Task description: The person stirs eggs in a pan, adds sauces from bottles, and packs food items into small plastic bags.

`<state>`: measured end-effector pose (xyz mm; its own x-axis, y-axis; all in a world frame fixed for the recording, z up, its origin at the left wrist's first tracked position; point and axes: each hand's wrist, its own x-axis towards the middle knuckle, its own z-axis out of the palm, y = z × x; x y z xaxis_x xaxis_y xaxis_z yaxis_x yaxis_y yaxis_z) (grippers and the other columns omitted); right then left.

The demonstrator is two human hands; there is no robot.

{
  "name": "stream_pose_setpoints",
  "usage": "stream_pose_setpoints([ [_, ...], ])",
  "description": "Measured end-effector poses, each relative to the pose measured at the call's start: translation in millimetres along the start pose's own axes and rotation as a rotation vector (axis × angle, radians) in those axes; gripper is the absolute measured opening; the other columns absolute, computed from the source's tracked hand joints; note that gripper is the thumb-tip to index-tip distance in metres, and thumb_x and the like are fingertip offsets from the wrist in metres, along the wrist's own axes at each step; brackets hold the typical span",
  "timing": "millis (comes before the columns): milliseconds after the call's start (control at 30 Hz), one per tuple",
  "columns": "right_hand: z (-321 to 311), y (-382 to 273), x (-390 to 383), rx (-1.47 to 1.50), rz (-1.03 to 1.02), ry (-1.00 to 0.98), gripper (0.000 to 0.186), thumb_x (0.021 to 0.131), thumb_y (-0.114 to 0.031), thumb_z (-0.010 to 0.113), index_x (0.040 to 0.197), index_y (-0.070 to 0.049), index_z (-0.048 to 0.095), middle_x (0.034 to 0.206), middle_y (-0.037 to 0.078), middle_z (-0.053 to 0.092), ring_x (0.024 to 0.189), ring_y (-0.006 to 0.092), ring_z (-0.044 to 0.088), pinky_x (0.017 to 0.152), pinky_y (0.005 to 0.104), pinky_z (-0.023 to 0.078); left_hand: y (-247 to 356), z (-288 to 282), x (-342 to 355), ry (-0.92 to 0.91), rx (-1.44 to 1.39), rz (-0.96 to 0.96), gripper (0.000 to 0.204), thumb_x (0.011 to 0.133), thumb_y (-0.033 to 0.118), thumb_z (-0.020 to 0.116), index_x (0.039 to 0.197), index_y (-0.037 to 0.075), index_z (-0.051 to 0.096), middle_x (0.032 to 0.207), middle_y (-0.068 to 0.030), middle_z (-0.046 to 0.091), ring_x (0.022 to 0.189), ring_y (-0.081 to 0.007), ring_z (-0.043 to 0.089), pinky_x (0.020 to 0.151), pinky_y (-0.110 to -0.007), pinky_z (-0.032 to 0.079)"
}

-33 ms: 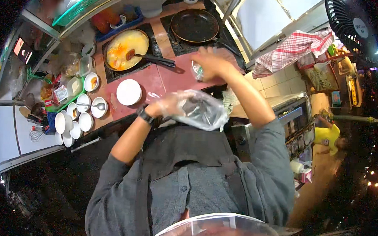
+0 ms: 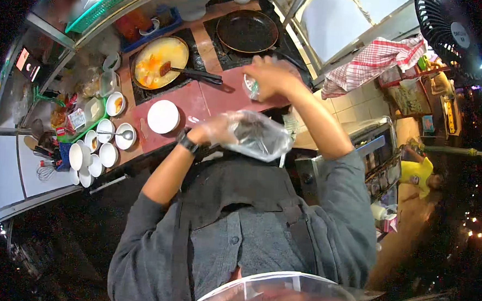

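Observation:
My left hand (image 2: 219,130), with a dark band on its wrist, holds a clear plastic bag (image 2: 263,138) spread in front of my apron. The film covers some of its fingers. Over the red counter top, my right hand (image 2: 272,78) has its fingers bent round a clear plastic packet (image 2: 251,86) with green on it; how full the packet is, I cannot tell. A white bowl (image 2: 163,117) stands on the counter left of the bag. Beyond it, a pan (image 2: 164,51) holds a yellowish mix with orange patches, and a dark-handled spatula (image 2: 193,74) rests in it.
A dark pan (image 2: 247,32) sits on the far right burner. Several small white bowls (image 2: 109,155) crowd the left side, one with a spoon (image 2: 123,135). A red-checked cloth (image 2: 373,65) hangs at the right below a black fan (image 2: 449,30). Farther right is a person in yellow (image 2: 417,173).
The plastic bag and my left hand have shifted very slightly, and the bag's film lies a little differently. My right hand stays almost where it was, still on the packet.

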<state>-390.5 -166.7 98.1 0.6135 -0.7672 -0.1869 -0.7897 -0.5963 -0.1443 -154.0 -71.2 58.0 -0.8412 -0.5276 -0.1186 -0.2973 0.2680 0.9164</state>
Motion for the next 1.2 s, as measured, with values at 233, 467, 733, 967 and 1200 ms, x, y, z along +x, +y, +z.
stream_pose_setpoints([
  [233, -91.6, -22.3, -28.1, 0.030, -0.100, 0.035, 0.086, 0.053, -0.018, 0.085, 0.134, -0.015, 0.057, 0.124, 0.020, 0.051, 0.112, 0.0434, 0.051, 0.092, 0.0505, 0.052, -23.8, -27.9, 77.3, 0.024, 0.220, -0.046, 0.065, 0.079, 0.011, 0.079, 0.141, 0.007, 0.057, 0.126, -0.0160, 0.070, 0.115, -0.0279, 0.067, 0.104, -0.040, 0.051],
  [467, -36.3, -16.4, -24.7, 0.019, 0.020, -0.062, 0.093, 0.050, -0.023, 0.092, 0.136, -0.022, 0.056, 0.132, 0.022, 0.052, 0.121, 0.0482, 0.050, 0.095, 0.0565, 0.052, -88.8, -20.9, 128.7, 0.069, 0.160, -0.050, 0.051, 0.094, 0.023, 0.068, 0.142, 0.008, 0.054, 0.142, -0.0122, 0.060, 0.127, -0.0258, 0.058, 0.113, -0.039, 0.043],
  [733, 46.3, 9.0, -3.1, 0.063, 0.140, 0.117, 0.105, 0.048, -0.028, 0.096, 0.144, -0.022, 0.052, 0.144, 0.024, 0.046, 0.131, 0.0521, 0.045, 0.104, 0.0617, 0.047, -79.2, -26.9, 134.8, 0.040, 0.346, -0.039, 0.052, 0.091, 0.026, 0.067, 0.139, 0.008, 0.057, 0.133, -0.0181, 0.066, 0.125, -0.0346, 0.061, 0.109, -0.042, 0.045],
  [967, 6.5, 11.4, -54.5, 0.280, 0.441, 0.383, 0.094, 0.073, -0.032, 0.088, 0.154, -0.017, 0.043, 0.154, 0.027, 0.041, 0.139, 0.0483, 0.042, 0.115, 0.0509, 0.039, 5.8, -24.7, 99.2, 0.723, -0.047, 0.112, 0.060, 0.073, 0.038, 0.090, 0.115, 0.003, 0.068, 0.103, -0.0216, 0.074, 0.095, -0.0339, 0.072, 0.085, -0.042, 0.057],
  [1200, -39.4, 27.3, -66.8, 0.356, 0.619, 0.482, 0.052, 0.084, -0.010, 0.073, 0.135, -0.011, 0.062, 0.090, 0.019, 0.073, 0.085, 0.0342, 0.072, 0.079, 0.0417, 0.057, 45.7, -52.6, 113.4, 0.657, 0.181, -0.109, 0.052, 0.079, 0.025, 0.074, 0.126, 0.004, 0.065, 0.113, -0.0233, 0.071, 0.105, -0.0385, 0.070, 0.092, -0.045, 0.056],
])
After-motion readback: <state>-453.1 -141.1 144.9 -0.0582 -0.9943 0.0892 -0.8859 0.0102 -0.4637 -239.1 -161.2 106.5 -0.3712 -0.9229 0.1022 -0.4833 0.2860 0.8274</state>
